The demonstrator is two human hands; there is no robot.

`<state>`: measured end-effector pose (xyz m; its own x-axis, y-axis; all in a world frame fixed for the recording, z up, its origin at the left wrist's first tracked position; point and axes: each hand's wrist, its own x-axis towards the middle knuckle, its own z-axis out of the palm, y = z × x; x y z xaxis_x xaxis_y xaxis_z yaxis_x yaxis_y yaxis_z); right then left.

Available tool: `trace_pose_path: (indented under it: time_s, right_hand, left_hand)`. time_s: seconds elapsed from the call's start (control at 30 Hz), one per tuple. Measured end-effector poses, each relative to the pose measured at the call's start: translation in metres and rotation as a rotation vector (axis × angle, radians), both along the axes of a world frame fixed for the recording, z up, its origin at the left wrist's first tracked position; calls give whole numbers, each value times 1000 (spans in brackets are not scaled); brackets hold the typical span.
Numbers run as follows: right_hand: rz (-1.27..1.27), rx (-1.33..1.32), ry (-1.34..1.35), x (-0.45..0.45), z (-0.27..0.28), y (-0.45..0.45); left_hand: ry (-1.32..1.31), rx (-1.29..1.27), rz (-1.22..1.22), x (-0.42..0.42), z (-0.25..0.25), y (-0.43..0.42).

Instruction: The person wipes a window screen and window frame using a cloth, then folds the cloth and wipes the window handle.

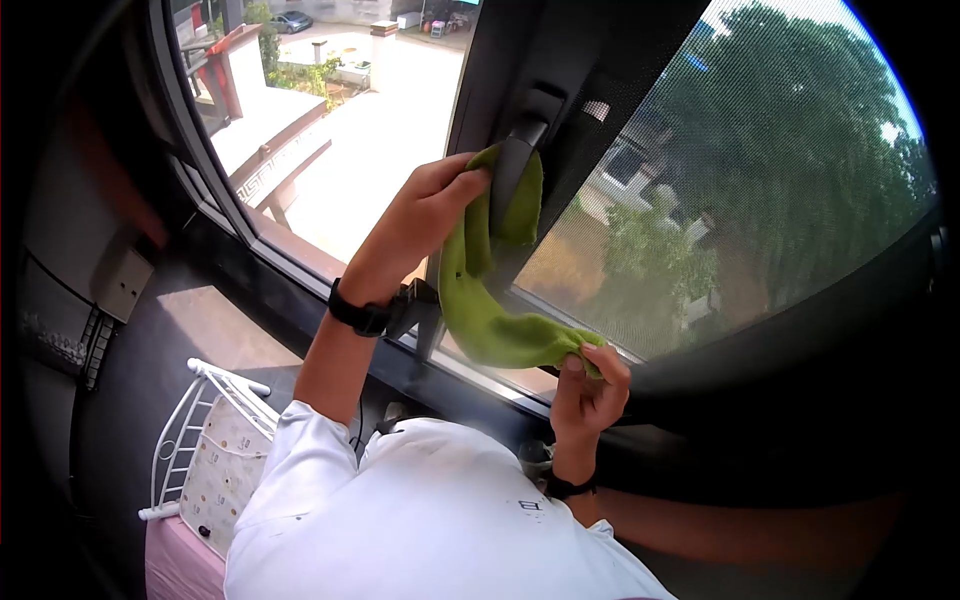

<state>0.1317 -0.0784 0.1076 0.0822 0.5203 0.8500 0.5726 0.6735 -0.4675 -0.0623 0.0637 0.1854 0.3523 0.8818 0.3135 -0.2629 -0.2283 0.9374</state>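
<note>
The person stands at a window, wearing a white T-shirt [430,520], with both arms extended toward a dark window frame [482,75]. A green cloth [500,338] is at the centre of the scene, passed around the grey lever handle [512,170] of the frame; its fabric shows on both the left and right sides of the lever.

The left hand [430,208] is at the upper end of the cloth, just left of the handle. Its thumb and fingers are closed, with a fold of the fabric pinched between them. The right hand [592,392] is lower and to the right, its thumb and fingertips closed on the bunched other end. Between the hands the cloth hangs in a sagging curve. Whether the cloth goes fully round behind the lever cannot be confirmed from this angle.

A black wristwatch [360,310] is on the left wrist; a black band [570,487] is on the right.

To the right of the handle is a mesh screen [640,270], with trees [800,120] visible beyond it. On the far left, outside, a car [292,21] is parked. Indoors at near left stands a white metal frame [166,455], beside a patterned panel [228,460] and pink fabric [180,562].
</note>
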Motion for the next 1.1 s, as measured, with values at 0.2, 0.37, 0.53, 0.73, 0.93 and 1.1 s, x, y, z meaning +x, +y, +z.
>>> trace_pose_path:
  time_s: [0.2,0.37,0.53,0.73,0.93,1.1]
  right_hand:
    - [-22,20,160,9,4,-6]
    - [-100,67,125,9,8,-3]
    - [-256,178,145,26,20,-2]
    - [-551,408,403,59,49,-17]
    - [-464,461,519,32,61,-24]
    - [-319,365,290,10,45,-20]
  left_hand:
    - [-25,-67,-74,-2,11,19]
    - [35,134,-37,-3,3,19]
    - [-38,-44,-75,-13,7,21]
    - [-34,-82,-26,-13,24,24]
    - [-188,-176,-166,-1,9,35]
    - [-547,-227,-626,-3,-12,45]
